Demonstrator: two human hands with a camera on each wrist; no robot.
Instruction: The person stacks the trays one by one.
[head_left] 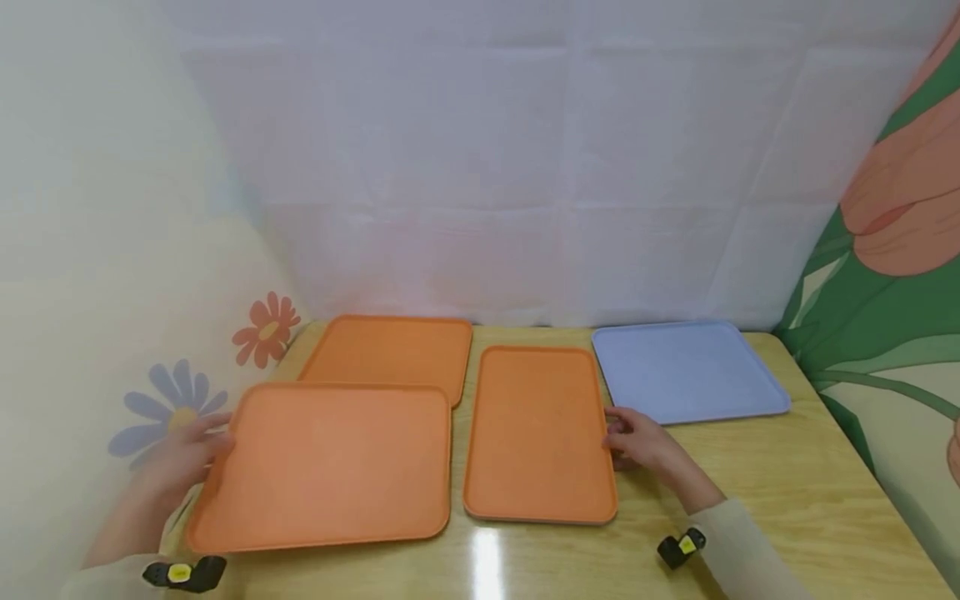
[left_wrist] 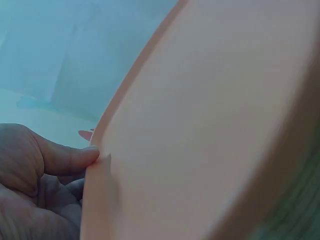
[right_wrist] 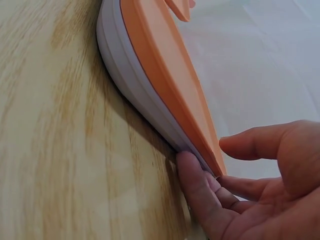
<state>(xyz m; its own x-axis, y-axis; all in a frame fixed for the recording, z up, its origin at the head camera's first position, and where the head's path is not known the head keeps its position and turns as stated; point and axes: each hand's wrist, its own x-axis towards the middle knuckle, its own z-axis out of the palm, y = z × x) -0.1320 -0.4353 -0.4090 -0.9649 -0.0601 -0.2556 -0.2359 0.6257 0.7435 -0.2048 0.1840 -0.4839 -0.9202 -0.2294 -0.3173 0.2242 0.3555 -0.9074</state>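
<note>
My left hand pinches the left edge of an orange tray, thumb on the rim in the left wrist view. This tray is tilted and raised, partly covering another orange tray behind it. In the middle stands a stack with an orange tray on top and several pale lavender trays beneath. At the stack's right edge, my right hand has its thumb by the orange rim and curled fingers against the side and lower edge. Exactly which trays lie between thumb and fingers is hard to tell.
A pale blue tray lies at the back right of the wooden table. Behind the table hangs a creased white cloth. Walls with painted flowers stand on the left and right.
</note>
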